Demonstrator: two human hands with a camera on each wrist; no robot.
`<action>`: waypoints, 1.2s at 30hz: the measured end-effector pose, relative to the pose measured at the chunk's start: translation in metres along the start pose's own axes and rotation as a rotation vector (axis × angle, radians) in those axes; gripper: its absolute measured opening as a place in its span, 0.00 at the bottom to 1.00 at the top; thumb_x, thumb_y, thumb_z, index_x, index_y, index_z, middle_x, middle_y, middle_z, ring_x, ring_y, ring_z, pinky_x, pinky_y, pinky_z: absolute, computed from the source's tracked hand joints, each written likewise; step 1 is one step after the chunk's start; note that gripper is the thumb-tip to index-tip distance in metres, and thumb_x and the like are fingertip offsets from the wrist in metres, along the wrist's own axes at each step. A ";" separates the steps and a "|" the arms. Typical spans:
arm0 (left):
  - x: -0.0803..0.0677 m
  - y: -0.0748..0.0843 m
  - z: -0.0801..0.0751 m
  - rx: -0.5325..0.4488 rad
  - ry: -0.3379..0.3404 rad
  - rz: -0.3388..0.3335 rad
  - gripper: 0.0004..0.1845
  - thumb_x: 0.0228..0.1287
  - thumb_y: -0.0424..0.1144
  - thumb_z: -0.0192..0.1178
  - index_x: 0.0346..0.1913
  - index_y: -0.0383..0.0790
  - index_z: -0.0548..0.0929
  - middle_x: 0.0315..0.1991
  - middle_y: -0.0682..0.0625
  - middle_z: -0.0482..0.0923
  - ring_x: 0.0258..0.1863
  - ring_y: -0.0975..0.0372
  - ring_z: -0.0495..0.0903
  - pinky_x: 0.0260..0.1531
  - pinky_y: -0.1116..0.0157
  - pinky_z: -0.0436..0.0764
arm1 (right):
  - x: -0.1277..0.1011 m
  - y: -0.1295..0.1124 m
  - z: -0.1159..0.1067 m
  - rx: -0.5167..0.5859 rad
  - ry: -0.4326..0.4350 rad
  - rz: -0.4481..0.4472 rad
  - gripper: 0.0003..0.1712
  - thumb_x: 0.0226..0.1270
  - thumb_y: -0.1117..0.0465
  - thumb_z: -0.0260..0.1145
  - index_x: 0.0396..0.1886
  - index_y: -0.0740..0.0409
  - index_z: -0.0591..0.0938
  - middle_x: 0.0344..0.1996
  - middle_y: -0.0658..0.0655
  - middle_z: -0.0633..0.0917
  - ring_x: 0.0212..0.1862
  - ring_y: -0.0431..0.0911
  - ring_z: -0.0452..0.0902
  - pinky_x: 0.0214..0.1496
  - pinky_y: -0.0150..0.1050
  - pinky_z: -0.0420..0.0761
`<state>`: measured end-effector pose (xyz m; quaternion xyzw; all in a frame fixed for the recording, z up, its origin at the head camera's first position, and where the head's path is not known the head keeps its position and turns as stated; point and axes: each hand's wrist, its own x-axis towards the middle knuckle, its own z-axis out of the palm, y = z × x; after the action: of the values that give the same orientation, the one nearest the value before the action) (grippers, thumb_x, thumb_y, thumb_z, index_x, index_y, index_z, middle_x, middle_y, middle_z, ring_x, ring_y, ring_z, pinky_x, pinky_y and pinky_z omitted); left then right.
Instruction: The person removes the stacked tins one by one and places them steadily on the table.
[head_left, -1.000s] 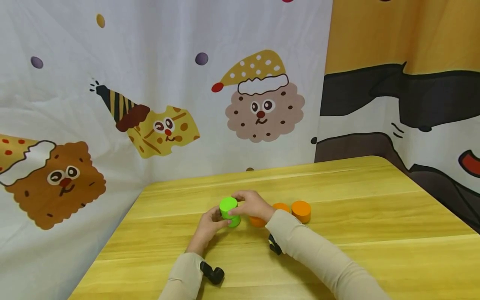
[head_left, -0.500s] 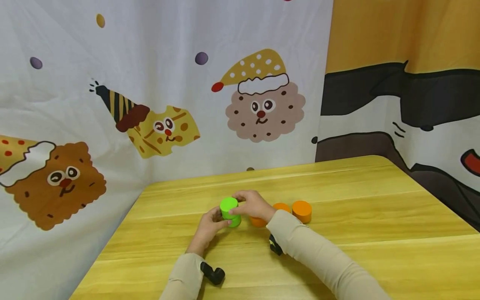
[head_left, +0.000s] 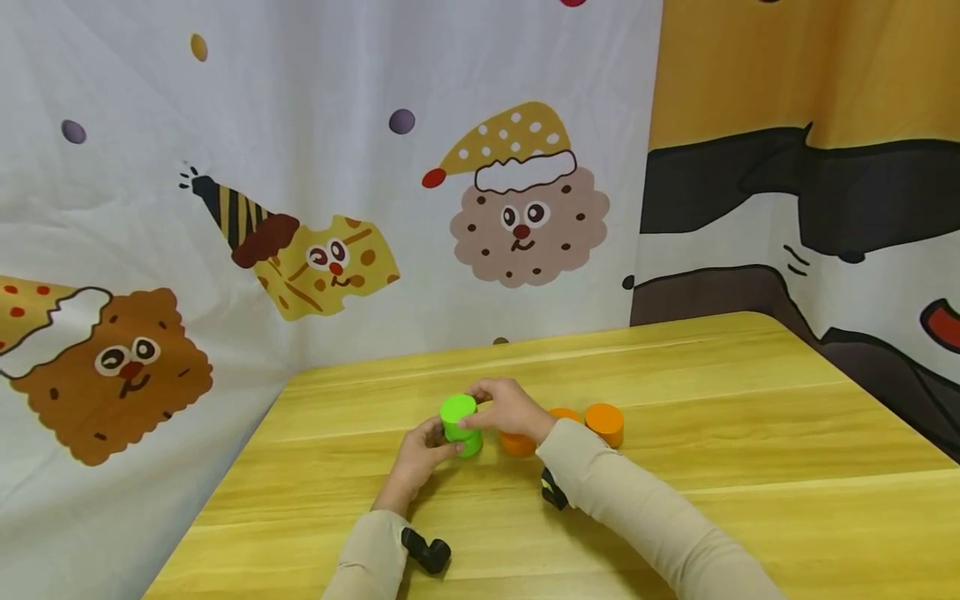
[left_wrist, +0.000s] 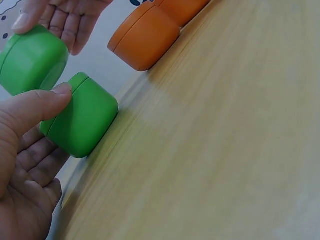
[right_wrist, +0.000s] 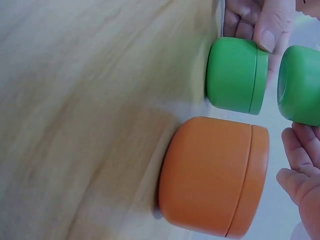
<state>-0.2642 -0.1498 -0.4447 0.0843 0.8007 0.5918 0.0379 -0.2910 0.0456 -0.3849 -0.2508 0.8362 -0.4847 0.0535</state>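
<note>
While the upper green pot (head_left: 457,412) at frame centre is pinched by the right hand (head_left: 508,408), the lower green pot (left_wrist: 80,117), gripped on the counter (head_left: 675,392) by the left hand (head_left: 420,454), could be knocked over by a misaligned landing.

In the head view the lower green tub (head_left: 471,442) is mostly hidden behind the left hand (head_left: 420,457) and the upper green tub (head_left: 457,414), so only a sliver shows at center. The right hand (head_left: 510,409) and its sleeve cover most of 1 orange tub (head_left: 516,444) and part of another (head_left: 564,413). In the left wrist view the right hand (left_wrist: 65,17) is cut by the top edge, the left hand (left_wrist: 25,165) by the left and bottom edges, and the far orange tub (left_wrist: 185,7) by the top. In the right wrist view the upper green tub (right_wrist: 300,85) and the right hand (right_wrist: 302,175) run off the right edge, and the tabletop (right_wrist: 75,100) is blurred.
</note>
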 end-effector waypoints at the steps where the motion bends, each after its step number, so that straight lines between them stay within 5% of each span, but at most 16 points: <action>1: 0.000 -0.001 0.000 -0.001 -0.002 0.001 0.31 0.54 0.40 0.67 0.62 0.37 0.72 0.56 0.41 0.75 0.55 0.50 0.74 0.53 0.54 0.75 | 0.000 0.000 0.000 -0.001 -0.001 -0.004 0.22 0.52 0.53 0.73 0.47 0.54 0.80 0.40 0.49 0.82 0.48 0.46 0.76 0.53 0.46 0.76; 11: 0.000 -0.001 0.000 0.006 0.007 0.011 0.31 0.55 0.38 0.66 0.62 0.35 0.70 0.56 0.39 0.74 0.53 0.50 0.75 0.50 0.56 0.77 | -0.008 0.000 -0.010 -0.032 0.041 0.012 0.25 0.50 0.50 0.74 0.48 0.54 0.80 0.39 0.48 0.82 0.47 0.47 0.76 0.50 0.45 0.77; 17: -0.010 0.020 -0.001 0.000 -0.005 0.012 0.29 0.57 0.33 0.64 0.62 0.30 0.69 0.56 0.35 0.73 0.52 0.48 0.75 0.49 0.56 0.77 | -0.014 0.002 -0.020 -0.022 0.089 0.057 0.22 0.50 0.50 0.74 0.44 0.51 0.80 0.39 0.47 0.81 0.47 0.45 0.75 0.49 0.43 0.77; 24: 0.002 -0.001 -0.001 0.031 0.029 0.005 0.30 0.54 0.37 0.67 0.61 0.35 0.72 0.55 0.40 0.76 0.50 0.52 0.76 0.47 0.58 0.78 | -0.023 0.011 -0.033 -0.025 0.123 0.028 0.20 0.49 0.51 0.73 0.42 0.51 0.80 0.38 0.49 0.81 0.46 0.45 0.74 0.48 0.43 0.77; 36: 0.001 -0.001 0.000 0.038 0.018 0.017 0.32 0.54 0.38 0.67 0.62 0.34 0.71 0.54 0.40 0.76 0.51 0.51 0.76 0.47 0.58 0.78 | -0.043 0.020 -0.055 -0.051 0.181 -0.002 0.22 0.49 0.53 0.73 0.44 0.54 0.79 0.38 0.50 0.81 0.45 0.46 0.75 0.47 0.43 0.76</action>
<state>-0.2656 -0.1495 -0.4459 0.0864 0.8114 0.5776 0.0240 -0.2791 0.1167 -0.3793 -0.2081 0.8494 -0.4842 -0.0291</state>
